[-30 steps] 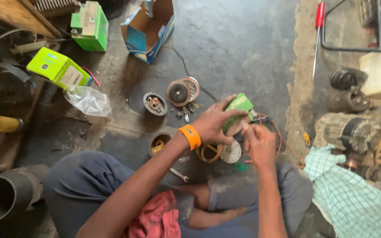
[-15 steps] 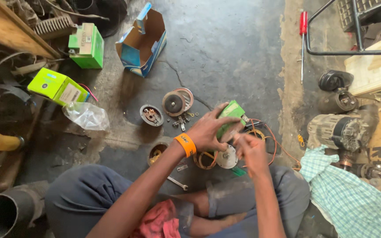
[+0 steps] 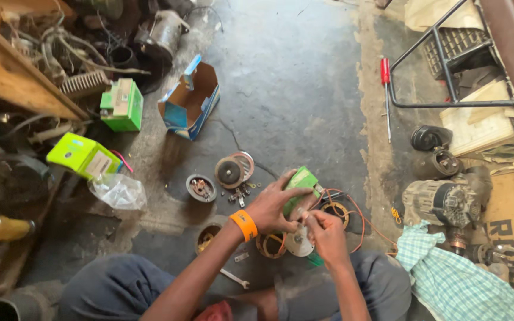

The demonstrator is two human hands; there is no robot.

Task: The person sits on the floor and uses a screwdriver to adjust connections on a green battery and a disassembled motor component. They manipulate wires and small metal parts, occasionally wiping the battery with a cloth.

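Note:
I sit on a concrete floor. My left hand, with an orange wristband, grips a small green box with wires trailing from it. My right hand pinches something small right beside the box, over a pale round disc. A coil of copper wire lies under my hands, and a wound ring with red leads sits just to the right. What my right fingers pinch is too small to make out.
Round metal parts, a small dish of bits and loose screws lie ahead. An open blue carton, green boxes, a plastic bag, a red-handled screwdriver, old motors, a checked cloth and a wrench surround me.
The view has shifted so the floor items sit lower in the frame. Both hands stay together on the green box; the right hand has moved closer to it.

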